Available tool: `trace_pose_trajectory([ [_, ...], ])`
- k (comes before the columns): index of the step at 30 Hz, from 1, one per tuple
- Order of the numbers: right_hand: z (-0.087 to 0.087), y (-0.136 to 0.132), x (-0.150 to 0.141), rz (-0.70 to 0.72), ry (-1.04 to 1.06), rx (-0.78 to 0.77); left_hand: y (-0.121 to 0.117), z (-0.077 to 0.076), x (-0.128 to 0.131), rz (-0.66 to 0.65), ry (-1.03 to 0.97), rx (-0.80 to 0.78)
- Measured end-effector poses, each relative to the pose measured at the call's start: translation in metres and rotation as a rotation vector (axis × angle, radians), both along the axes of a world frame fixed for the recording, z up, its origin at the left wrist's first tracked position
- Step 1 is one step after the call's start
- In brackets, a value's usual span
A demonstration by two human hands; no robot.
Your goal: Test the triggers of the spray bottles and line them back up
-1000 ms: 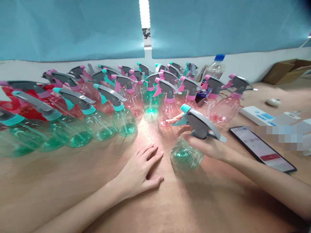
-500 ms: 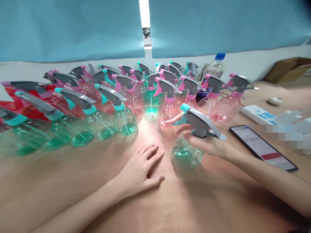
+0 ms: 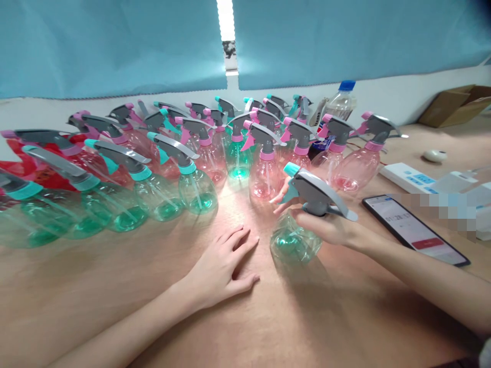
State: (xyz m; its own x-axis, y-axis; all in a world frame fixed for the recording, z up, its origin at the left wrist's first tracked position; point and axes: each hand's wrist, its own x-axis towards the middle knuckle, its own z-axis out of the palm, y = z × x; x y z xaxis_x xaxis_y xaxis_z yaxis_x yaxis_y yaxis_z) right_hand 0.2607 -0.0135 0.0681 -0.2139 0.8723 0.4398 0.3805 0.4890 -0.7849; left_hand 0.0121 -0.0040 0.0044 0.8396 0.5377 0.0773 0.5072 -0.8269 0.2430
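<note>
My right hand [image 3: 326, 225] is wrapped round the neck of a green spray bottle [image 3: 293, 243] with a grey head and a turquoise nozzle and trigger. Its fingers reach forward by the trigger, and the nozzle points away to the left. The bottle is close to the tabletop; whether its base touches I cannot tell. Flat on the wooden table [image 3: 245, 327] lies my left hand [image 3: 220, 268], fingers spread and holding nothing. Ahead of it stands another green spray bottle [image 3: 197, 189]. A pink spray bottle [image 3: 264, 176] is just beyond my right hand.
Several green and pink spray bottles [image 3: 128, 199] stand in rows along the back and left. To the right are a phone [image 3: 416, 230], a white power strip [image 3: 408, 176], a white mouse-like object [image 3: 434, 156] and a cardboard box [image 3: 452, 107]. A blue-capped drink bottle [image 3: 339, 105] stands behind.
The fingers of my right hand have shifted slightly at the trigger, the front ones now a little more curled. My left hand stays in place. The view has tilted very slightly.
</note>
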Motion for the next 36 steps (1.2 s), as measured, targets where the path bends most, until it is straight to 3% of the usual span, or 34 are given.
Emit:
trace_pose_trajectory([
  [6,0.006,0.0,-0.001,0.044,0.028,0.092,0.0,0.001,0.0,0.003,-0.009,-0.006],
  [30,-0.008,-0.001,-0.002,0.055,0.162,-0.068,0.001,-0.005,-0.002,-0.006,-0.038,0.029],
  [36,-0.006,-0.002,-0.005,0.059,0.214,-0.035,0.0,-0.002,-0.001,-0.004,-0.033,0.022],
])
